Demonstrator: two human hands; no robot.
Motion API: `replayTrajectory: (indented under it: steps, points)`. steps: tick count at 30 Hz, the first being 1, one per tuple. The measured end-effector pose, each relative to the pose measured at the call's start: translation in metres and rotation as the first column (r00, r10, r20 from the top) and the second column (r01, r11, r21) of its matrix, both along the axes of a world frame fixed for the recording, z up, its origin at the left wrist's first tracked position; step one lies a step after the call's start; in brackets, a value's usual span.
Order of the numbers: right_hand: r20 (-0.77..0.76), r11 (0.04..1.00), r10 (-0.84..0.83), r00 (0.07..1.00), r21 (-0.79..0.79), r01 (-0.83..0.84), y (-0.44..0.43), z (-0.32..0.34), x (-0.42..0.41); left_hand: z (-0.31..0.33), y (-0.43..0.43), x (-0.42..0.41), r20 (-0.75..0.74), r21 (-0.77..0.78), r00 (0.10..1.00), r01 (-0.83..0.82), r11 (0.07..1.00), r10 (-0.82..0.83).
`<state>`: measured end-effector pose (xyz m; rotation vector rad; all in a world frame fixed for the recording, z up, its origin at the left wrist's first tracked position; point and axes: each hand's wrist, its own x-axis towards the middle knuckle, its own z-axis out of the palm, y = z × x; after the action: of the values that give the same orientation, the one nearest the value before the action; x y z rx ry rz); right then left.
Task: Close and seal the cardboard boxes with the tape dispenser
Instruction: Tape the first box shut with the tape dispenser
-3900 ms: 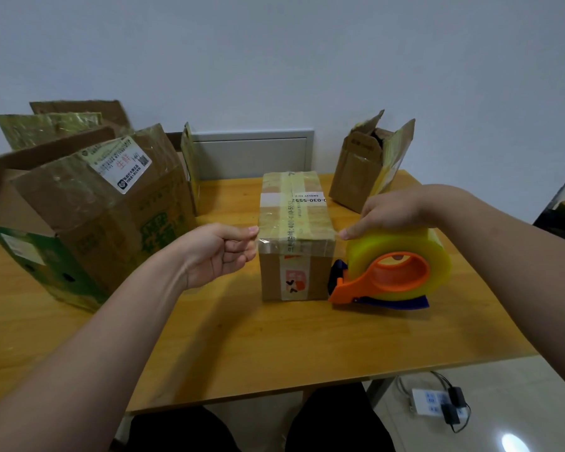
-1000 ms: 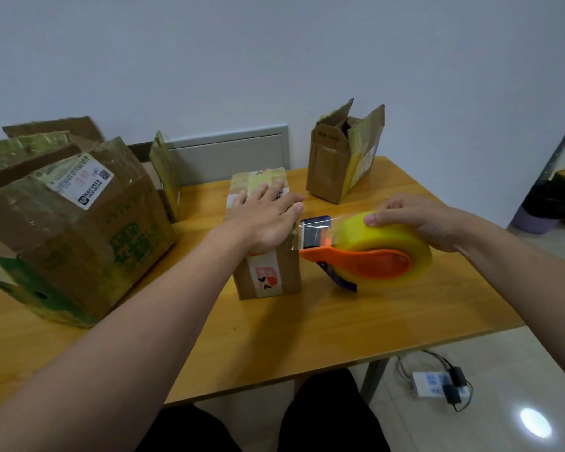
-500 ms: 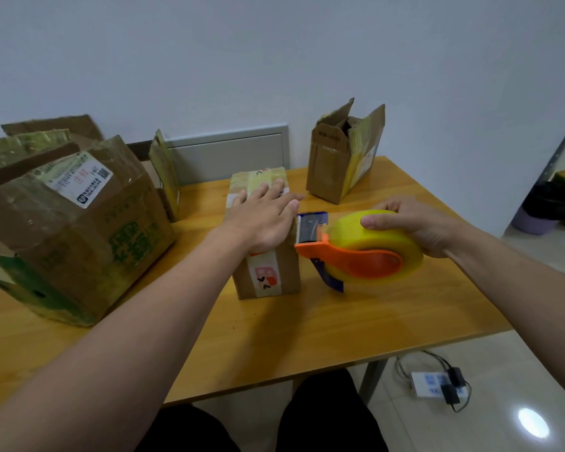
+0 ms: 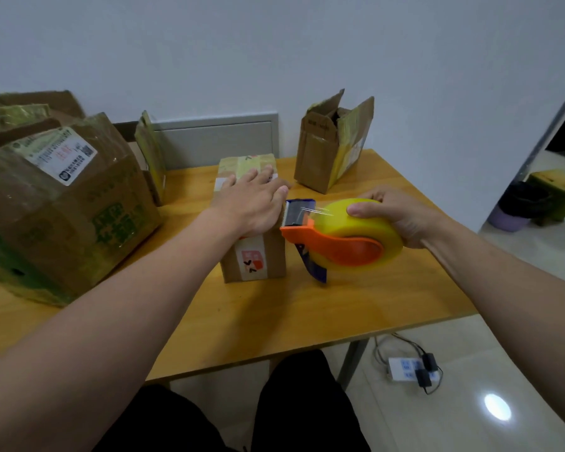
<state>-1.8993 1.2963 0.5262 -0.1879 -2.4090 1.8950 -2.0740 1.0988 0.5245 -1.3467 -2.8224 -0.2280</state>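
Cardboard box (image 4: pixel 269 256) under flat left hand (image 4: pixel 252 203); right hand (image 4: pixel 402 213) grips tape dispenser (image 4: pixel 333 246).

Three cardboard boxes (image 4: pixel 62 207) (image 4: pixel 255 262) (image 4: pixel 323 158) (a fourth possibly behind), one tape dispenser (image 4: pixel 346 246), two hands (image 4: pixel 252 203) (image 4: pixel 395 216), one table (image 4: pixel 274 314)

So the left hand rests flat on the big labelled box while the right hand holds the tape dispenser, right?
Not quite: the head view shows the left hand flat on the small middle box. The right hand holds the tape dispenser.
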Motion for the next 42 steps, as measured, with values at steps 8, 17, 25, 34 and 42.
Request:
replayTrajectory:
  steps: [8, 17, 25, 34, 42]
  points:
    - [-0.060, 0.999, 0.040, 0.997, 0.028, -0.038, -0.005, 0.002, 0.003, 0.004, -0.001, 0.001, -0.007, -0.046, 1.000, 0.028, 0.999, -0.028]
    - [-0.094, 0.998, 0.003, 0.996, 0.070, 0.004, 0.030, 0.023, 0.028, 0.002, 0.000, 0.001, 0.020, -0.031, 1.000, 0.017, 0.999, -0.016]
    - [0.242, 0.840, -0.063, 0.968, 0.536, -0.079, 0.030, 0.021, 0.010, 0.005, 0.000, 0.004, 0.064, -0.036, 0.998, 0.006, 0.999, -0.004]
    - [0.449, 0.608, -0.146, 0.882, 0.744, -0.278, 0.034, 0.023, -0.034, 0.030, -0.010, -0.003, 0.393, 0.084, 0.917, 0.041, 0.996, -0.071]
    - [0.531, 0.454, -0.222, 0.818, 0.799, -0.396, 0.014, 0.031, -0.063, 0.027, -0.029, -0.013, 0.306, 0.128, 0.928, 0.183, 0.975, -0.214]
